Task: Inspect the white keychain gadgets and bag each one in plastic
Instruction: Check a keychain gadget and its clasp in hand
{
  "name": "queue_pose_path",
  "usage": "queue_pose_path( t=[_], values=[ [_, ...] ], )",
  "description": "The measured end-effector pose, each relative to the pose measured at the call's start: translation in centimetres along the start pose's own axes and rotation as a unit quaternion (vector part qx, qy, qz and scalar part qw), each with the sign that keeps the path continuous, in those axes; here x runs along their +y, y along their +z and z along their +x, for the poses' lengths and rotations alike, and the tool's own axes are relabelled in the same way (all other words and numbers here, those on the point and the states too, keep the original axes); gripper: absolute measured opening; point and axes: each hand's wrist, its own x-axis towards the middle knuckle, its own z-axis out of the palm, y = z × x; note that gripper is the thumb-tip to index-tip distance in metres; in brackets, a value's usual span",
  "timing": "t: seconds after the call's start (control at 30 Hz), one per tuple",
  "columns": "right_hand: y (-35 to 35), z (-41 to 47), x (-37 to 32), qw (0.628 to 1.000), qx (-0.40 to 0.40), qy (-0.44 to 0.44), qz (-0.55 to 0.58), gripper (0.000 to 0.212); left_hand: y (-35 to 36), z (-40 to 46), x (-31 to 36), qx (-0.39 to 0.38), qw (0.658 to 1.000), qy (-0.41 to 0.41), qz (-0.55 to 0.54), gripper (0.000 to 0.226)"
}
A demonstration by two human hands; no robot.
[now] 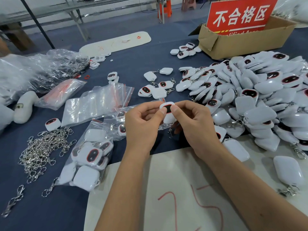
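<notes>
You hold one white keychain gadget (168, 112) up between both hands above the middle of the table (130, 64), its dark, red-rimmed screen facing you and its metal clasp hanging below. Your left hand (143, 124) pinches the gadget's left side, the thumb pressed on its front and the other fingers curled behind it. Your right hand (195, 124) pinches the right side the same way, thumb on the front next to the screen, fingers folded under. Toward the right edge of the table lies a big heap of gadgets (253, 100), some face up and some face down, spilling onto the white sheet (166, 189) that lies at the near edge under your forearms and carries red handwriting. Left of your hands, near the middle of the table, lie empty zip bags (100, 100) with red seal strips, and nearer to you a filled bag of gadgets (88, 162). Beside that bag, toward the left edge, sits a tangle of loose metal clasps (41, 152). At the far right corner stands a cardboard box (241, 40) with a red sign (240, 14) in it, and a few gadgets lie just beside its left end. Crumpled clear plastic (33, 70) is piled at the far left.
</notes>
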Motion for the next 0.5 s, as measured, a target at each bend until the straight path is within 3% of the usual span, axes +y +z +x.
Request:
queue_pose_path(
  t=[0.13, 0.37, 0.5],
  values=[
    [-0.17, 0.01, -0.1, 1.0, -0.03, 0.001, -0.004, 0.018, -0.27, -0.09, 0.11, -0.024, 1.0, -0.001, 0.003, 0.016],
    [-0.16, 0.09, -0.01, 0.998, 0.002, -0.019, -0.059, 0.017, -0.15, -0.21, 0.37, -0.049, 0.999, 0.003, 0.024, 0.018],
    [-0.06, 0.1, 0.03, 0.999, 0.022, -0.005, -0.045, 0.015, 0.1, -0.4, 0.47, -0.076, 0.996, -0.012, 0.044, 0.035]
  ],
)
